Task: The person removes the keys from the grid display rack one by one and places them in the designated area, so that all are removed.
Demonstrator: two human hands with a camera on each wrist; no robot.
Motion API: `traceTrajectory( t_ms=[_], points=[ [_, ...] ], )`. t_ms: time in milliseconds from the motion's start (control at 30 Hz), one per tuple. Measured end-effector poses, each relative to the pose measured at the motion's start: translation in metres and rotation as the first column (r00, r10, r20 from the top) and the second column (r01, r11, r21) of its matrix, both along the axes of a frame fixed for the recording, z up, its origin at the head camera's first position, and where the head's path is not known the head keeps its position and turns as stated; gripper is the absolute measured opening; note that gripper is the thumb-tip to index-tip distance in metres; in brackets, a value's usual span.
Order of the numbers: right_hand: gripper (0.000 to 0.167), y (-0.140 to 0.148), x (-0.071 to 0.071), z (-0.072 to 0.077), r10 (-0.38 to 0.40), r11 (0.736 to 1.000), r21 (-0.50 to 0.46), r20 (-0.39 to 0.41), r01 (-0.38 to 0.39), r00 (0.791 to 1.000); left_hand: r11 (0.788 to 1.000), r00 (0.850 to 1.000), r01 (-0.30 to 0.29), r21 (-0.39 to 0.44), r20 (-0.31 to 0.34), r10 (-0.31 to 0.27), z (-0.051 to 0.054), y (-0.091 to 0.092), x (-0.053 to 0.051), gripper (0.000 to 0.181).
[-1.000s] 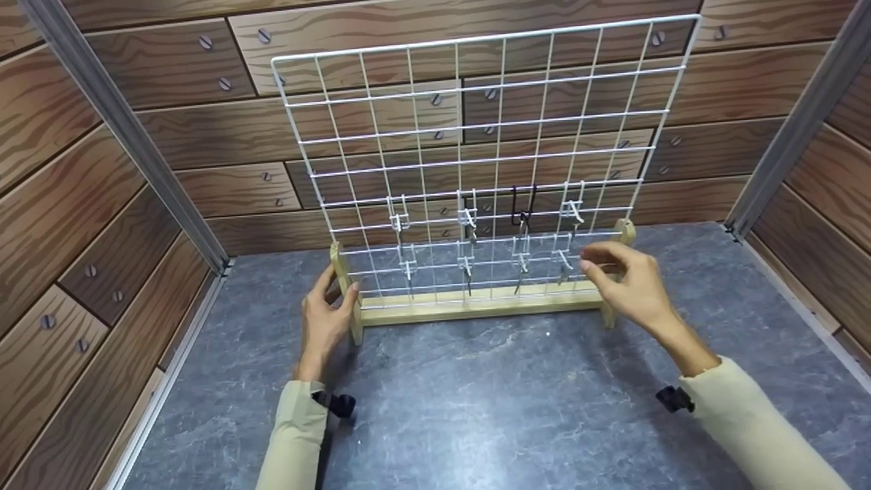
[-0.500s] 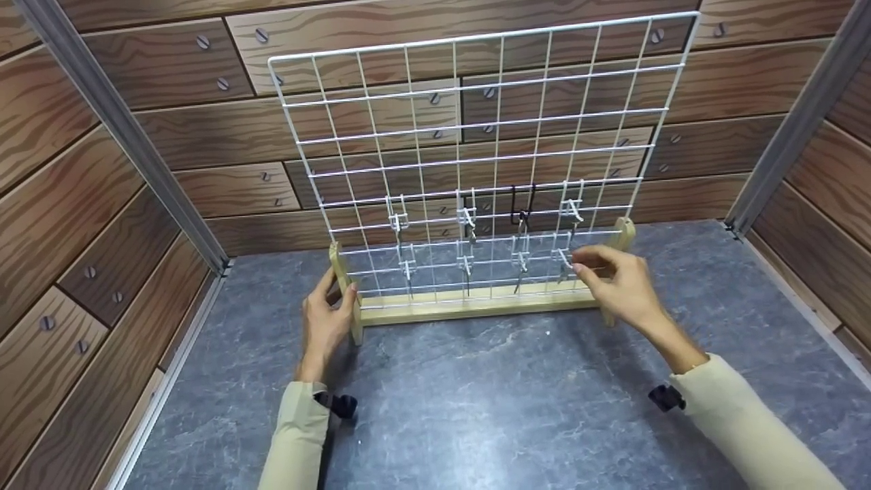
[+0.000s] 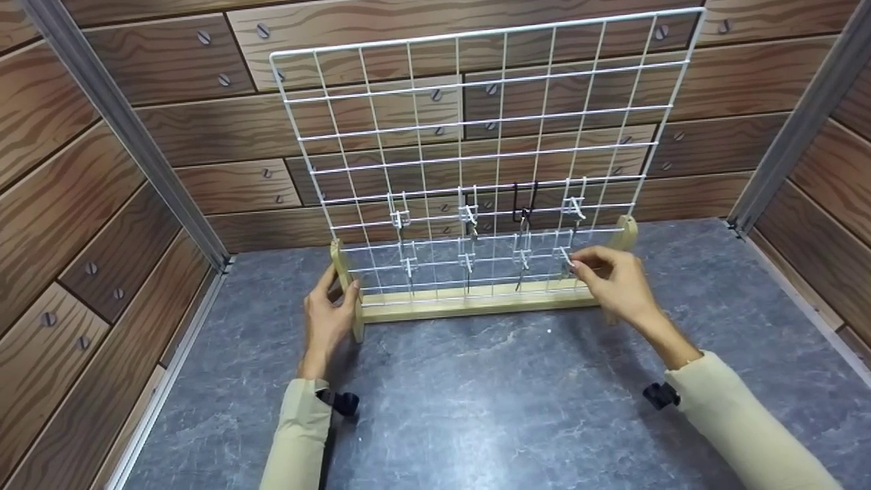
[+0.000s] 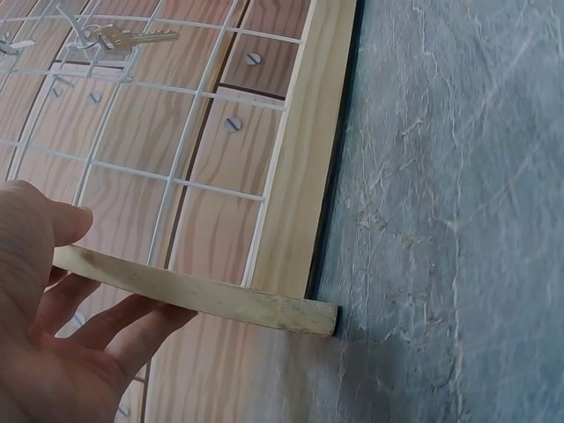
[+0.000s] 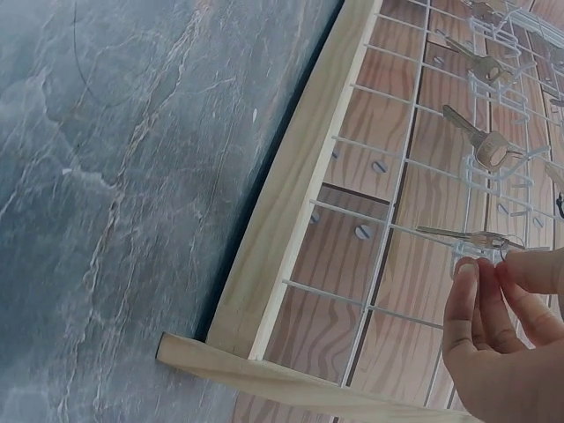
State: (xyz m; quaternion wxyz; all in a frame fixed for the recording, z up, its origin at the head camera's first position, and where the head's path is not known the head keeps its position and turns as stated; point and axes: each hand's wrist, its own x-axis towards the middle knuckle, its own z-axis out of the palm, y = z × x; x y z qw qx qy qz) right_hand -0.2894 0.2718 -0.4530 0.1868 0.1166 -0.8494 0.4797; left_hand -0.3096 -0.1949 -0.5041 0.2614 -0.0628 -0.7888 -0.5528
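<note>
A white wire grid stands in a wooden base, with hooks in two rows bearing keys. My left hand grips the base's left upright, thumb on one side and fingers on the other. At the lower right hook, my right hand pinches with thumb and fingertips at the head end of a key; the fingers partly hide the hook and the key's ring. Another key hangs from the neighbouring hook, apart from the hand.
One hook in the upper row is black. Behind the grid rises a wood-patterned wall, with similar walls at both sides. The grey marbled tabletop extends in front of the base.
My right hand has moved left from beside the right upright to the lower right hook, and its fingertips have closed there. My left hand has stayed on the left upright.
</note>
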Motion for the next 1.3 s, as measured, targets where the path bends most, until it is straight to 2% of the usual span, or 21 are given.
traceTrajectory(
  t_ms=[400,700,1067,1300],
  points=[
    [0.011,0.001,0.005,0.006,0.014,0.999,-0.042,-0.013,-0.014,1.0,1.0,0.999,-0.006,-0.017,-0.042,0.005,0.0,0.001,-0.001,0.048],
    [0.014,0.004,0.011,0.013,0.001,1.0,-0.028,-0.007,-0.002,1.0,1.0,0.999,-0.008,0.005,0.038,0.007,0.002,0.003,0.001,0.047],
    [0.011,0.008,0.022,0.019,0.034,0.999,-0.038,-0.029,-0.036,0.999,0.999,1.0,0.002,0.045,0.009,-0.002,0.002,0.004,0.0,0.046],
    [0.011,0.008,0.03,0.023,0.047,0.997,-0.061,0.015,-0.046,0.999,0.999,1.0,-0.005,0.051,0.018,0.004,0.002,0.005,0.0,0.047]
  ],
)
